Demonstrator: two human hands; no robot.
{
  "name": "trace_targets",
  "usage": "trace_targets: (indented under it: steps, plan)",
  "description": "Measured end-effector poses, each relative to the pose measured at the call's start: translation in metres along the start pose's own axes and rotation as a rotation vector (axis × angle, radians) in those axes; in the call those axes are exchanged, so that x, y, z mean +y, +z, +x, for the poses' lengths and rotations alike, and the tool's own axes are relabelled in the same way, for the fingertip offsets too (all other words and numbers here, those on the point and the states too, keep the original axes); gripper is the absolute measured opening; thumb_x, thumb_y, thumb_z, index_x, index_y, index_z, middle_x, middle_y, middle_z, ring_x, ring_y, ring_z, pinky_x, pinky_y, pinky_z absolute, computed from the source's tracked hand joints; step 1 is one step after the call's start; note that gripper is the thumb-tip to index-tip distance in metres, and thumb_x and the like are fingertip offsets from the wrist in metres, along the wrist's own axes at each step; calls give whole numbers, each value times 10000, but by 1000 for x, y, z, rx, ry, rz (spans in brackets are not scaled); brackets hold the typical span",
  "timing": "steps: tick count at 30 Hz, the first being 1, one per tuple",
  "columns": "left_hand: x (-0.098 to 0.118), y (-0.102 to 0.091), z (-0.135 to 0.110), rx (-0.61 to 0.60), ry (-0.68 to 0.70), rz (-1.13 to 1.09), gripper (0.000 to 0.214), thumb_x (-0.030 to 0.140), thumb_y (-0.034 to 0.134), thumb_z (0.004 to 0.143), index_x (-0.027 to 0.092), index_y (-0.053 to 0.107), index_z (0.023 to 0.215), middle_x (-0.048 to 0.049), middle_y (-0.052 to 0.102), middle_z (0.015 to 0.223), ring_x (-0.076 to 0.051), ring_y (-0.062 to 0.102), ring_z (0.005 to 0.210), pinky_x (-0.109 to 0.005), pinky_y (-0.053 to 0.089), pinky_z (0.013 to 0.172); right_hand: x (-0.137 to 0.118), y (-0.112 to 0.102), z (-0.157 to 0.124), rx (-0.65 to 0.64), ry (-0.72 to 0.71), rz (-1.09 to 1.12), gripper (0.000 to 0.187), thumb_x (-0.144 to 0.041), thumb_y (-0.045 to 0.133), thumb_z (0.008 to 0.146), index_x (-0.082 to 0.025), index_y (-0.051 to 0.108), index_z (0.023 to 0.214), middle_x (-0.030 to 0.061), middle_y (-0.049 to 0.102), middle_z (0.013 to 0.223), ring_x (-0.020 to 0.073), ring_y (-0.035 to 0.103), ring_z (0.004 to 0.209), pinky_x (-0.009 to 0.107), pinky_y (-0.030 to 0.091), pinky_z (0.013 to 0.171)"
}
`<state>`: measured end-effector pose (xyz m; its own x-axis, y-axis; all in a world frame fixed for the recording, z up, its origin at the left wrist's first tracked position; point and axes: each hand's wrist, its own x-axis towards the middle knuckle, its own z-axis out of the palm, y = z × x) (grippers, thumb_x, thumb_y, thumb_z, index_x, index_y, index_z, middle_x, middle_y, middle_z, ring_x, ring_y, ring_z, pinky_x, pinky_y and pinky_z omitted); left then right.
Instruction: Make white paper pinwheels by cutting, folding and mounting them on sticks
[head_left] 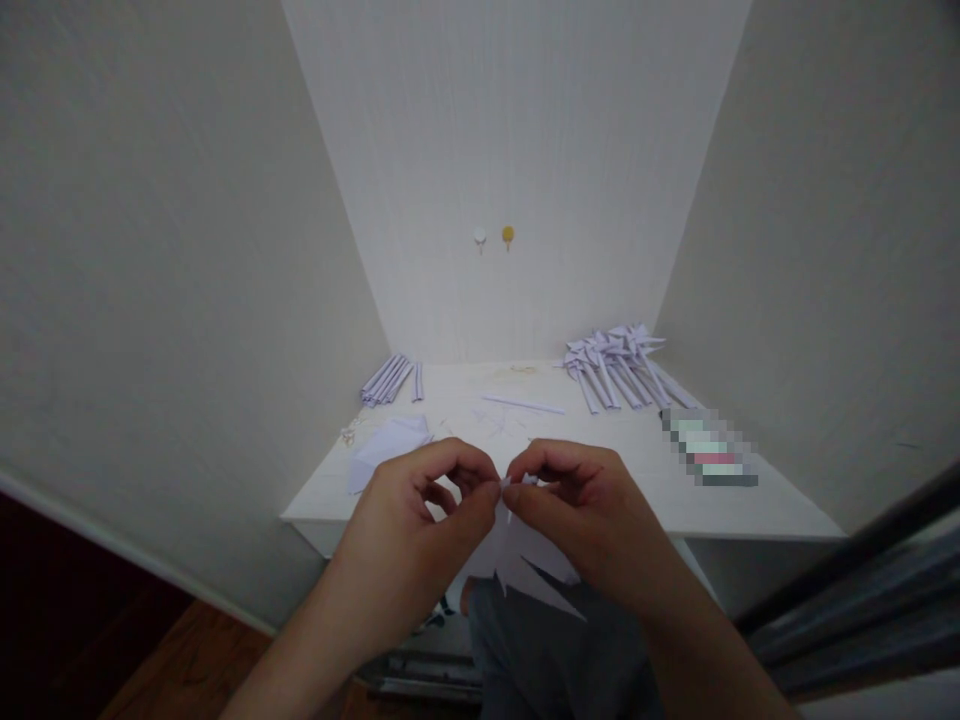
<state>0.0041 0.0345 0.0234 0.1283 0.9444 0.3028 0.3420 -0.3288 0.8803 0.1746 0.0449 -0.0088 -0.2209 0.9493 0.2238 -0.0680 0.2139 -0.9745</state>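
Observation:
A white sheet of paper [536, 583], cut into pointed flaps, hangs below my fingertips in front of the desk edge. My left hand [431, 510] pinches its upper part between thumb and forefinger. Right beside it, my right hand [574, 500] pinches the same paper, the two thumbs almost touching. My fingers hide part of the upper paper. Flat white paper pieces [390, 445] lie on the desk just beyond my left hand. Farther off is a thin rolled paper stick [523, 404].
The white desk [750, 515] stands between side walls. Rolled paper tubes [388, 380] lie at the back left. Several paper pinwheels on sticks [615, 365] are piled at the back right, near a blurred-out phone-like object [709, 450]. Two small hooks [508, 234] are on the back wall.

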Motion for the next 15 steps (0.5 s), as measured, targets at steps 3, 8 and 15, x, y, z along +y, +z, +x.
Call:
trace_targets:
  steps: [3,8,15]
  plan:
    - [-1,0,-3,-14,-52,-53,108,297,715,765,211,732,701,-7,660,627,-131,515,521,-215,403,465,-1,2,-1,4,-15,21,36,-167,709,749,-198,691,749,-61,515,553,73,356,447,193,263,400]
    - [-6,-2,-7,-29,-34,-56,81,281,718,755,206,729,727,-18,660,659,-147,538,574,-211,401,476,-1,4,-4,0,0,-6,31,-181,684,742,-198,677,717,-51,538,557,79,390,443,201,271,400]
    - [-9,-3,-9,-16,57,56,61,227,686,764,208,723,720,-21,672,713,-168,590,665,-221,443,543,0,6,-3,22,-26,-112,83,-182,649,751,-196,678,674,-53,536,551,77,378,458,205,263,411]
